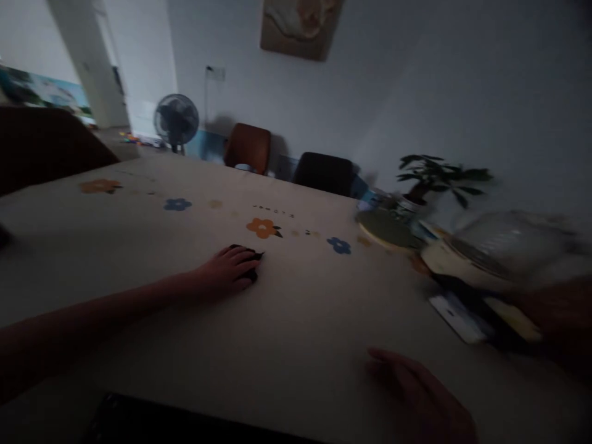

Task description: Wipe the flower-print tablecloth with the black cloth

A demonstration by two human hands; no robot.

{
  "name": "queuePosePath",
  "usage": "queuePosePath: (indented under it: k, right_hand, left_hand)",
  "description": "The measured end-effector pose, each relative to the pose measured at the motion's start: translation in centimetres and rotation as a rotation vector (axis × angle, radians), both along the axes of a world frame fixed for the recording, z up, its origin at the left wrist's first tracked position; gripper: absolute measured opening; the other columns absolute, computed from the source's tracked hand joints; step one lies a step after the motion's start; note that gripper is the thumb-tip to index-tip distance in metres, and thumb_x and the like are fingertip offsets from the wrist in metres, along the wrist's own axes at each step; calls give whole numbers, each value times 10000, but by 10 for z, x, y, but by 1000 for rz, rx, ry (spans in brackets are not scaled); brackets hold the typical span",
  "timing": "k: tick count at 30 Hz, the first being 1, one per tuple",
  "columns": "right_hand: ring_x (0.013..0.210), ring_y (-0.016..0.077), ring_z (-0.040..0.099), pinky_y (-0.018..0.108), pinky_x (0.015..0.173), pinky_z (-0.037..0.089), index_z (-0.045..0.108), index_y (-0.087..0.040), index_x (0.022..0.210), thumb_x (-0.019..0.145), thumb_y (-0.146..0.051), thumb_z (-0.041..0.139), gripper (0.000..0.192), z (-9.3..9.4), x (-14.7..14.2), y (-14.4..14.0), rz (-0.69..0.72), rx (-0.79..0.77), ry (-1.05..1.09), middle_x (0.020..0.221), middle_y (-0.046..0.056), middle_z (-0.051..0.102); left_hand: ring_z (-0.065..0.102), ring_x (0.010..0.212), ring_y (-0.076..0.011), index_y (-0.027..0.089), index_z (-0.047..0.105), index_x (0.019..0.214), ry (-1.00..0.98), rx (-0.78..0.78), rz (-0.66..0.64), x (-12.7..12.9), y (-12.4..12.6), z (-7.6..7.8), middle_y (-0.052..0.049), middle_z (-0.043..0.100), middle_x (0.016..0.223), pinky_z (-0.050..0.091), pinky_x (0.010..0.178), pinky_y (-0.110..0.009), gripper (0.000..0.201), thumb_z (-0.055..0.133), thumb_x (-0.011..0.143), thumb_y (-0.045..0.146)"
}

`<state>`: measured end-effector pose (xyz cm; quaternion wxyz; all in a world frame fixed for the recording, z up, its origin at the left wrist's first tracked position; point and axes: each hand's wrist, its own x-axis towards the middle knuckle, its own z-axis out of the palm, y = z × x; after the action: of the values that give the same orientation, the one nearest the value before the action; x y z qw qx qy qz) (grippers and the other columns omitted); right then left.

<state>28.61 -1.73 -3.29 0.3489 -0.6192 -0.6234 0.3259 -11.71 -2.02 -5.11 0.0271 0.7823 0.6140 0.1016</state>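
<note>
My left hand [226, 271] reaches out over the table, palm down. Its fingers lie over a small black object [252, 274] that rests on the tablecloth; most of it is covered, so its kind cannot be made out. At the lower right, my right hand [420, 398] hovers at or just above the cloth, dim and somewhat blurred. Its fingers are loosely bent and apart from the thumb side, with nothing visible in them. Along the bottom edge lies a flat black thing [185, 422], only partly in view.
A pale tablecloth [296, 320] with orange and blue flowers covers the table. On the right stand a green round mat [388, 229], a potted plant [419, 197], a white pot [462, 262] and a white phone-like slab [457, 317]. Chairs [250, 148] and a fan [176, 120] stand beyond.
</note>
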Motion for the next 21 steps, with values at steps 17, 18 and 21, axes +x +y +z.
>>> queuePosePath:
  k: [17, 18, 21]
  right_hand:
    - [605, 172, 652, 280, 600, 516, 740, -162, 813, 809, -424, 668, 272, -1, -5, -6, -74, 61, 740, 761, 81, 713]
    - [559, 162, 637, 276, 552, 511, 734, -160, 786, 782, -413, 688, 257, -2, -3, -4, -120, 112, 824, 781, 81, 716]
    - [442, 115, 566, 254, 452, 480, 714, -173, 742, 699, -367, 733, 200, -5, 2, 2, -298, 278, 1091, 787, 44, 714]
  left_hand:
    - [336, 1399, -280, 187, 499, 1380, -52, 11, -430, 261, 137, 10, -89, 423, 1502, 275, 1155, -502, 486, 434, 959, 420]
    - [345, 1393, -279, 179, 510, 1367, -60, 16, -430, 272, 143, 10, -94, 437, 1490, 286, 1145, -509, 476, 423, 962, 414]
    - [363, 1384, -269, 163, 550, 1310, -91, 5, -462, 295, 150, 11, -94, 469, 1466, 293, 1135, -522, 442, 411, 963, 399]
